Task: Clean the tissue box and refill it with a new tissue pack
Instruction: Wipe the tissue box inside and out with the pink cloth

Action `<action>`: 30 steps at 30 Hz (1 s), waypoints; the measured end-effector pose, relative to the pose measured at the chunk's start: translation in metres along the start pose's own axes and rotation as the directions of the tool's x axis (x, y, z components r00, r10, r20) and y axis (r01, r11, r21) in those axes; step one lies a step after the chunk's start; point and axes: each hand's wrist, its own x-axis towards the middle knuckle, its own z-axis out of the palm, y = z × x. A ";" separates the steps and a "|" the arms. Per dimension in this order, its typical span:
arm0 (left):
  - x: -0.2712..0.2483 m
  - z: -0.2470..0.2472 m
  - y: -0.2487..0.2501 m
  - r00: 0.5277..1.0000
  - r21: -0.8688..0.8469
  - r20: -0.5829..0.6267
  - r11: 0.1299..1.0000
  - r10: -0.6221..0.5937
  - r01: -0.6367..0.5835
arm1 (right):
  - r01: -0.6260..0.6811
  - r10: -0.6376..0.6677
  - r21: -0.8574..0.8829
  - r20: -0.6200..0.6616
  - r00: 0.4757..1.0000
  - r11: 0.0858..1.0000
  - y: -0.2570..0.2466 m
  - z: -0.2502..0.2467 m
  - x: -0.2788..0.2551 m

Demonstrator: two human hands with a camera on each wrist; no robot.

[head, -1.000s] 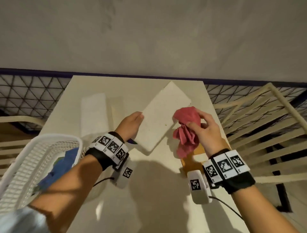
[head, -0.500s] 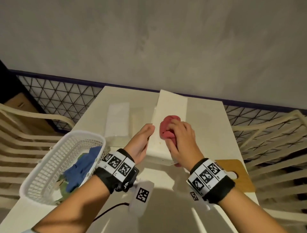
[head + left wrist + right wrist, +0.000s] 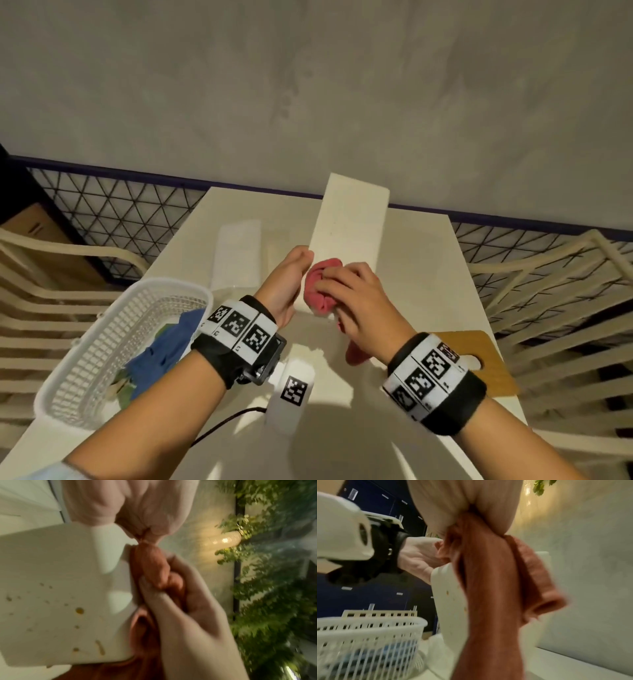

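Note:
My left hand (image 3: 295, 270) grips the left edge of the white tissue box (image 3: 349, 226), which is tilted up off the table with its far end raised. My right hand (image 3: 344, 286) holds a bunched red cloth (image 3: 320, 287) and presses it against the near part of the box. The left wrist view shows yellowish stains on a box face (image 3: 60, 595), with the red cloth (image 3: 150, 566) at that face's edge. In the right wrist view the cloth (image 3: 488, 588) hangs down over the stained box (image 3: 452, 601). A wrapped white tissue pack (image 3: 236, 253) lies on the table left of the box.
A white plastic basket (image 3: 85, 359) holding a blue cloth (image 3: 161, 353) stands at the table's near left. A brown wooden board with a hole (image 3: 486, 363) lies at the right edge. Cream slatted chairs flank the table (image 3: 428, 274); a wall stands behind it.
The box swung from a diagonal lie to pointing away with its far end raised. My right hand brought the red cloth onto it, then dragged it toward the near left edge.

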 end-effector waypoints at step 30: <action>-0.013 -0.012 0.027 0.967 0.102 -0.145 0.976 0.208 -0.195 | -0.104 0.134 -0.216 0.130 0.982 0.971 -0.031 -0.014 0.040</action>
